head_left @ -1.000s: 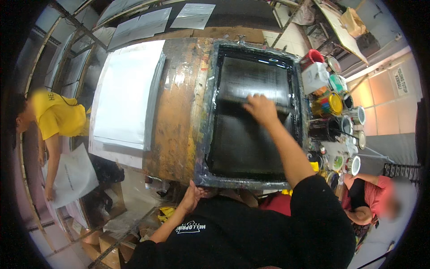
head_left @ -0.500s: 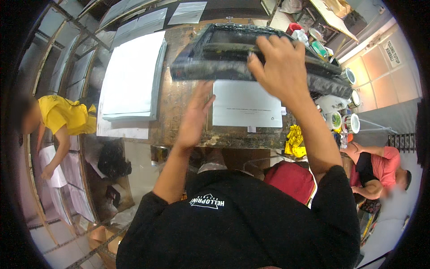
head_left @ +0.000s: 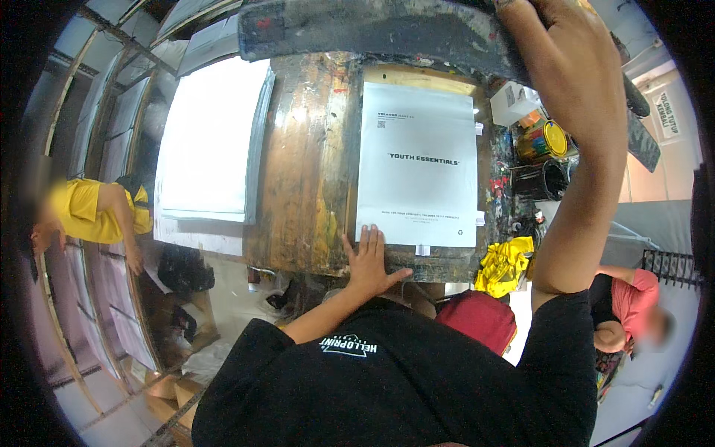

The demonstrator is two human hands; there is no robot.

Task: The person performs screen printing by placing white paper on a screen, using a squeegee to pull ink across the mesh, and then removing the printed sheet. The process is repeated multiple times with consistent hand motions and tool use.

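On the stained wooden table (head_left: 305, 149), a flat white bag-like sheet (head_left: 417, 201) with black print lies in front of me. My left hand (head_left: 369, 264) has its fingers spread, their tips on the sheet's near left corner. High above the far end of the sheet is a dark, ink-smeared screen-printing frame (head_left: 387, 33), tilted up. My right hand (head_left: 577, 82) grips its right part; some of the fingers are cut off by the picture's top edge. Small white tabs (head_left: 423, 250) sit along the sheet's near and right edges.
A thick stack of white sheets (head_left: 212, 141) stands on the table's left. To the right are a white box (head_left: 514, 103), an ink-streaked can (head_left: 553, 139) and a crumpled yellow cloth (head_left: 503, 266). A person in yellow (head_left: 93, 208) stands left; another in pink (head_left: 633, 302) is at right.
The frame has swung up and away, uncovering the whole printed sheet. My right hand rose with it. My left hand came down and nearer, onto the sheet's near left corner.
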